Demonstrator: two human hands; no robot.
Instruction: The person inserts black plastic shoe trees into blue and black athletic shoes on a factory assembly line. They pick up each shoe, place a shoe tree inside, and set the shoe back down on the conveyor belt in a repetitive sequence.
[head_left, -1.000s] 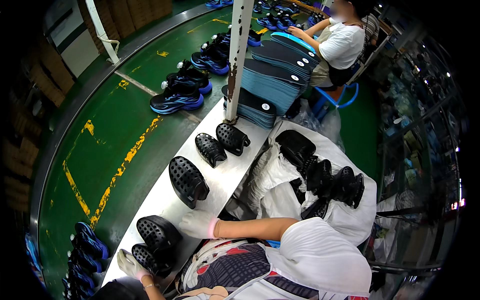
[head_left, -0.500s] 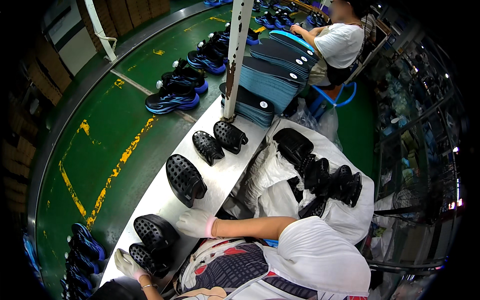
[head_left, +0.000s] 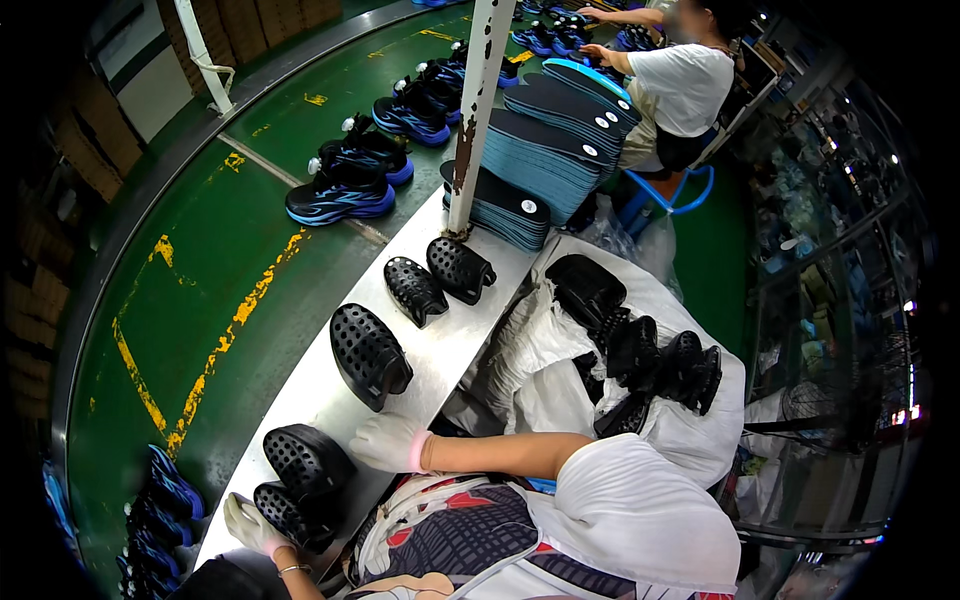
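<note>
Plainly, in the head view, two holed black shoe inserts [head_left: 303, 458] sit on a pale bench [head_left: 445, 350] between the gloved left hand [head_left: 250, 525] and the gloved right hand [head_left: 388, 443]; whether either hand grips anything, I cannot tell.

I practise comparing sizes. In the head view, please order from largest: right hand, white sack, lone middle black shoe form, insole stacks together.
1. White sack
2. Insole stacks together
3. Middle black shoe form
4. Right hand
Nearness may affect this.
</note>
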